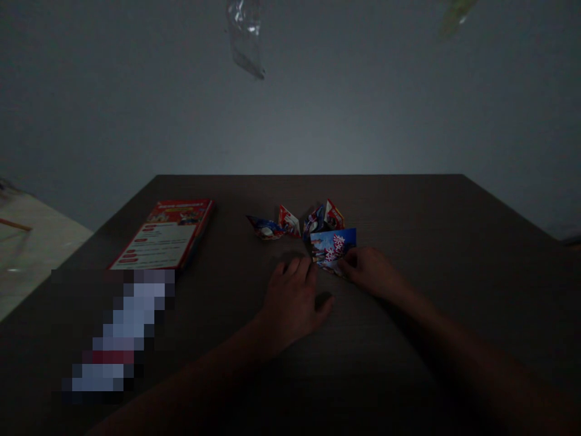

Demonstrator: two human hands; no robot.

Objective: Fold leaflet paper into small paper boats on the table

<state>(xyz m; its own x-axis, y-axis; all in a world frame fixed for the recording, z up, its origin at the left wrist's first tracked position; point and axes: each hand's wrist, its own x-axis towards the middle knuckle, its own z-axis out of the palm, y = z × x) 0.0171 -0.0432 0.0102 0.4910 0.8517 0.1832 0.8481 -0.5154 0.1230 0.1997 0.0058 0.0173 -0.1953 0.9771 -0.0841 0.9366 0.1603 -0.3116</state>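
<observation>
My right hand [370,269] pinches the near right edge of a folded paper piece [333,245] printed in blue with white and pink lettering. My left hand [293,293] rests palm down on the table just to the left and nearer, its thumb spread out to the right and its fingertips close to the paper's lower left corner. Behind the held paper stand a small red and white folded paper [334,214] and a dark blue one [314,221]. Farther left are another red and white folded paper [289,220] and a blue one [267,228].
A stack of red and white printed leaflets [163,233] lies at the table's left. Nearer than it is a pixelated pale object [129,330] that I cannot make out. A clear plastic bag [247,36] hangs before the grey wall beyond the dark wooden table [408,200].
</observation>
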